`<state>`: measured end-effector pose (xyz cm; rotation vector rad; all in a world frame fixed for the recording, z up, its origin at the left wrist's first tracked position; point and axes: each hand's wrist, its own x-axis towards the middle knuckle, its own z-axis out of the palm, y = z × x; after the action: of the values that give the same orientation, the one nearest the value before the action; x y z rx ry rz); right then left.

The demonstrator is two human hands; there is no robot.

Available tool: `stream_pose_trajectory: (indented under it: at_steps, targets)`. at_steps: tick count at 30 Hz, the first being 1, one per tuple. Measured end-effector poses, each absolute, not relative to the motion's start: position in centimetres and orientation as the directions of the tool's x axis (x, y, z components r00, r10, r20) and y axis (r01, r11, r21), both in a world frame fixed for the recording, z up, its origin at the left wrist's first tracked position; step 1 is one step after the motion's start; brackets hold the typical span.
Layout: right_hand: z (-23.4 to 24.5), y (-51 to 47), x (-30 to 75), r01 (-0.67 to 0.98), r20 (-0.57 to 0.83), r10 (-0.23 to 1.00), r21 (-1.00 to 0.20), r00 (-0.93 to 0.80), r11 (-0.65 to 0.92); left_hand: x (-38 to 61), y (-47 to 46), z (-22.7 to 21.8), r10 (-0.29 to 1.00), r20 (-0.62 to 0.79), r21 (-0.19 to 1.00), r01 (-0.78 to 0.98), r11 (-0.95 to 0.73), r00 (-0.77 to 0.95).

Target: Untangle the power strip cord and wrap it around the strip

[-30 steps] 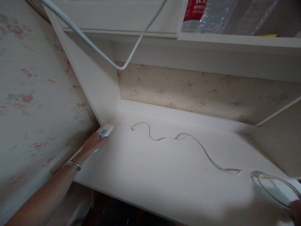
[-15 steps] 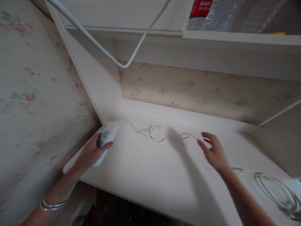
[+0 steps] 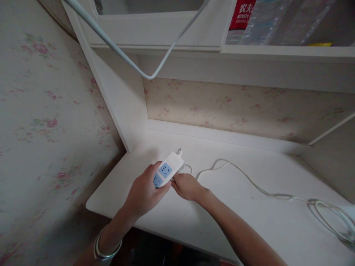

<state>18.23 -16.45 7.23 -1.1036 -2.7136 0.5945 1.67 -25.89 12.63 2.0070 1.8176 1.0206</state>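
Having left the wall corner, the power strip [image 3: 166,170] is now held over the desk's [image 3: 194,225] left part in the left hand's [image 3: 144,192] curled fingers, while the right hand [image 3: 187,186], newly arrived, pinches its near edge, the cord [image 3: 249,183] trailing rightward.

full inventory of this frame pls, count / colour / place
strip: 1, white with blue sockets, held above the desk's left end
cord: 1, white, thin, from the strip across the desk to a coil at the right edge
desk: 1, white, centre
shelf: 1, white, above the desk
cable: 1, white, thick, hanging in a loop at top
bottles: at least 2, clear, one red label, on the shelf, top right
yellow item: 1, on the shelf, mostly hidden
wallpaper: floral, left and back walls
bangle: silver, left wrist
left hand: grips the strip
right hand: at the strip's near edge, grip hidden
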Motion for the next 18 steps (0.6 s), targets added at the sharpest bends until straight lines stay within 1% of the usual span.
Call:
stream_pose_trajectory:
  at_steps: [2,4,6,8,10,13,16,18]
  targets:
    - [8.1,-18.0,19.0,0.639,-0.011,0.662,-0.271,-0.750,0.720,1.5,-25.0,12.2,0.927,0.376,0.449,0.872,-0.195,0.014]
    - [9.3,-19.1,20.1,0.598,0.028,0.612,-0.181,-0.791,0.781,1.4,-24.2,11.9,0.919,0.390,0.297,0.936,-0.191,0.064]
    - [10.7,-19.7,21.3,0.539,0.083,0.553,-0.144,-0.829,0.830,1.3,-23.6,11.6,0.914,0.376,0.179,0.956,-0.234,0.153]
    - [12.1,-19.7,22.5,0.478,0.150,0.499,-0.155,-0.854,0.865,1.2,-23.4,11.5,0.901,0.330,0.109,0.937,-0.331,0.280]
    - [13.4,-19.3,23.7,0.425,0.231,0.471,-0.224,-0.851,0.877,1.3,-23.4,11.5,0.869,0.283,0.085,0.892,-0.443,0.405]
    - [14.7,-18.4,24.8,0.361,0.333,0.498,-0.395,-0.801,0.845,1.4,-23.8,11.8,0.814,0.254,0.092,0.825,-0.558,0.522]
    - [15.2,-17.4,25.2,0.315,0.375,0.583,-0.573,-0.721,0.757,1.7,-24.5,12.7,0.767,0.251,0.101,0.772,-0.627,0.590]
    - [14.9,-16.8,25.1,0.291,0.351,0.664,-0.696,-0.660,0.656,1.9,-25.2,13.3,0.726,0.256,0.111,0.726,-0.678,0.638]
